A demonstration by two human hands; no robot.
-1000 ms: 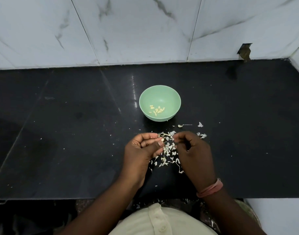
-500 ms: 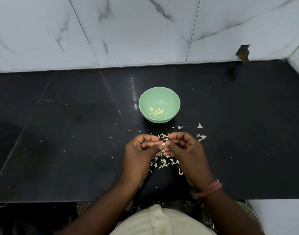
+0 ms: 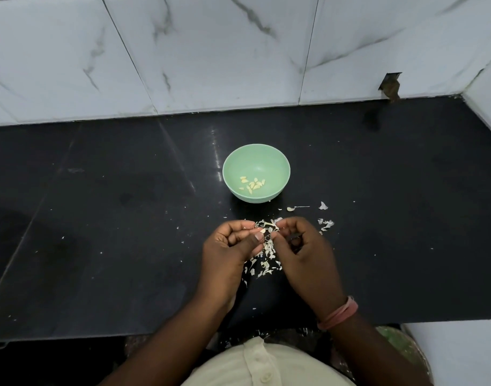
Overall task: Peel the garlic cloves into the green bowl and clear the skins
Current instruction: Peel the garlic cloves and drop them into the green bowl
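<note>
Black counter (image 3: pixel 99 218); clove (image 3: pixel 262 231) between fingertips (image 3: pixel 257 237)

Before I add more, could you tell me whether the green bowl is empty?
Not empty: the bowl holds several peeled cloves.

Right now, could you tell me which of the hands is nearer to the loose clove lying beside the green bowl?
Right. The right hand sits just below the loose clove; the left hand lies farther down-left.

A black countertop (image 3: pixel 99 246) meets a white marble-tiled wall (image 3: pixel 211 51) with a small broken notch (image 3: pixel 390 84).
</note>
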